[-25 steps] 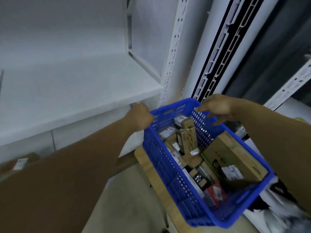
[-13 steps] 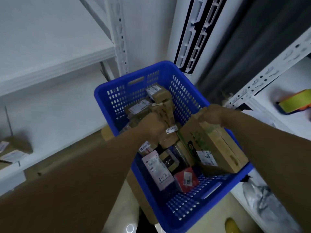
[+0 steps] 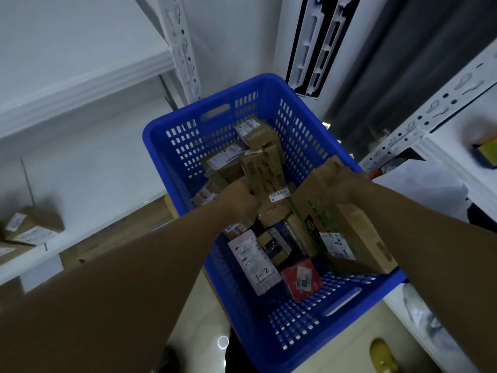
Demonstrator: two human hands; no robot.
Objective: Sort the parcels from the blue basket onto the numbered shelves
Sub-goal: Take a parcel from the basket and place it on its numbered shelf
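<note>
Parcels (image 3: 252,261) fill the blue basket (image 3: 258,345). Right hand (image 3: 341,184) clamps the big carton (image 3: 317,208) at its top, likely to lift it; left hand (image 3: 240,201) hides its grip.

basket (image 3: 185,146): blue plastic, perforated, slight sheen | large carton (image 3: 349,219): matt brown cardboard, green print, white paper label | red parcel (image 3: 301,281): glossy wrap | shelf upright (image 3: 185,49): white painted metal, smooth | floor (image 3: 199,327): glossy pale tile

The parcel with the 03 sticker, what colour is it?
The parcel is red; the head view shows it best.
</note>
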